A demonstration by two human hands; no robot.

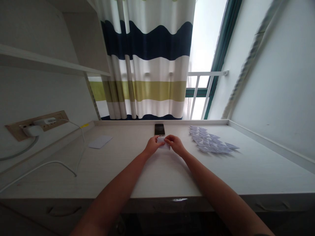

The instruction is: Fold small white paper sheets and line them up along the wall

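A small white paper is held between the two hands, above or against the desk; which of these cannot be told. Its left side is pinched by the fingers of the left hand, and its upper right part by those of the right hand. Just beyond the fingertips a phone is laid flat. To the right of the fingers, well apart, many folded pieces are gathered in overlapping rows. To their left, also well apart, flat sheets are placed, with a white cable farther left.
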